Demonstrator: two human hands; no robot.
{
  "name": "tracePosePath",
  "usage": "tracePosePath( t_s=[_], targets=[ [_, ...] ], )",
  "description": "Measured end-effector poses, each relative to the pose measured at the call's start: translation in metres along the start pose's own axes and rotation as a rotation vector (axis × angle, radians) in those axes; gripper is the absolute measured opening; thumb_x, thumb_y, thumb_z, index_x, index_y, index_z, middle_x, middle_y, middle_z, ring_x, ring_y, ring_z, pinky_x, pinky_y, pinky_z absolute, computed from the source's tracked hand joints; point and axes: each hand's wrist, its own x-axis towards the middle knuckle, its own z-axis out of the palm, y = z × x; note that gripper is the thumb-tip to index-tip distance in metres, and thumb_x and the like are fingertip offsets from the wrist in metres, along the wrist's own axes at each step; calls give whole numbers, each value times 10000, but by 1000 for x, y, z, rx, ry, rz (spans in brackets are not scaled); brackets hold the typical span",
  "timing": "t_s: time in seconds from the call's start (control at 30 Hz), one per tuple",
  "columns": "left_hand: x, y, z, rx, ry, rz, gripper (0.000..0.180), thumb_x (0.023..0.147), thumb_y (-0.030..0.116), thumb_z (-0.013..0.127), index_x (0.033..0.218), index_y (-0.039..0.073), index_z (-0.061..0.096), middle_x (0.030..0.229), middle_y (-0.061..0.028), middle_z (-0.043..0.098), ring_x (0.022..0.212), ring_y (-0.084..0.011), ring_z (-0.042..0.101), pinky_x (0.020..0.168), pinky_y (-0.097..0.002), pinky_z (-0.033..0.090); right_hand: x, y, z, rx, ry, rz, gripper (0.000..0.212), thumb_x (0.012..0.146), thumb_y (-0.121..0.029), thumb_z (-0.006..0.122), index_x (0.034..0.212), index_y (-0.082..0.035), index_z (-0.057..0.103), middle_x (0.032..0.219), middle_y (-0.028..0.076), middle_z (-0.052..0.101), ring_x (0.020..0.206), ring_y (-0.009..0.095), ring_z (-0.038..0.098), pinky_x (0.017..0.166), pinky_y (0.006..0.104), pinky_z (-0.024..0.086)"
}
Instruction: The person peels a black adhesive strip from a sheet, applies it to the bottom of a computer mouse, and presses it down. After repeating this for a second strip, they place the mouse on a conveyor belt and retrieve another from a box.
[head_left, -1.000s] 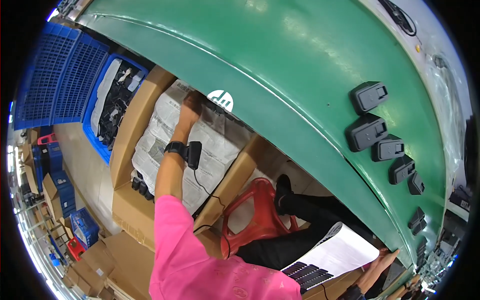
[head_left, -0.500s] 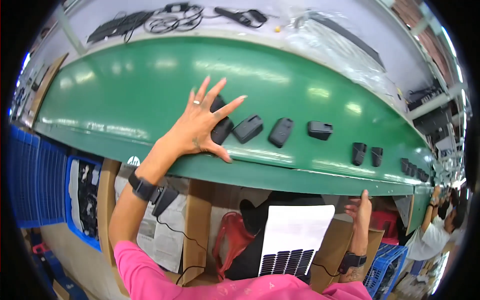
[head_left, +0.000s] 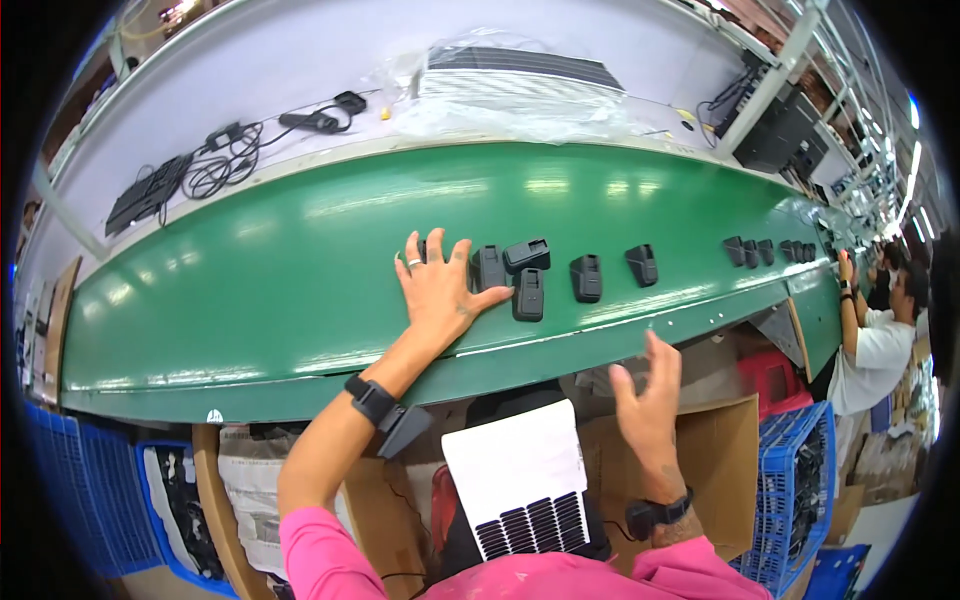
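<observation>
My left hand (head_left: 440, 292) is spread over the green work surface, a ring on one finger. Its fingertips touch or cover a black plastic device (head_left: 423, 250), mostly hidden beneath them. Close by its thumb sit three similar black devices: one upright device (head_left: 487, 268), one lying crosswise (head_left: 527, 255) and one nearer the front edge (head_left: 529, 297). My right hand (head_left: 648, 405) hangs in the air in front of the surface's edge, fingers and thumb apart, slightly blurred, holding nothing. A white sheet with rows of black stickers (head_left: 515, 450) rests on my lap.
More black devices (head_left: 587, 279) stretch rightward along the green surface (head_left: 250, 290). Cables (head_left: 222, 170) and a plastic-wrapped panel (head_left: 520, 85) lie on the back ledge. Cardboard boxes (head_left: 715, 460) and a blue crate (head_left: 795, 500) stand below. A co-worker (head_left: 875, 340) works at far right.
The view has swung to the right. More devices now cluster by my left hand, which stays spread. My right hand has left the surface's front edge and hangs free.
</observation>
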Motion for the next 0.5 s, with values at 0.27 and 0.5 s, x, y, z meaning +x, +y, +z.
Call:
tracePosePath(
  t_s=[0.27,0.5],
  targets=[
    [18,38,36,-189,-106,95,819,645,500,784,1277,66,494,1392,-276,322,1291,-464,303,1082,-525,251,73,-18,70,-191,-26,-331,659,775,-218,696,1355,-77,416,1359,221,362,1279,409,306,1045,538,261],
    [1,5,2,-472,-287,137,831,611,284,839,1303,27,457,1419,-242,303,1279,-409,364,1048,-435,360,105,28,68,-364,-165,-312,643,832,-323,627,1402,-152,385,1417,223,329,1362,400,214,1062,636,162]
  ],
)
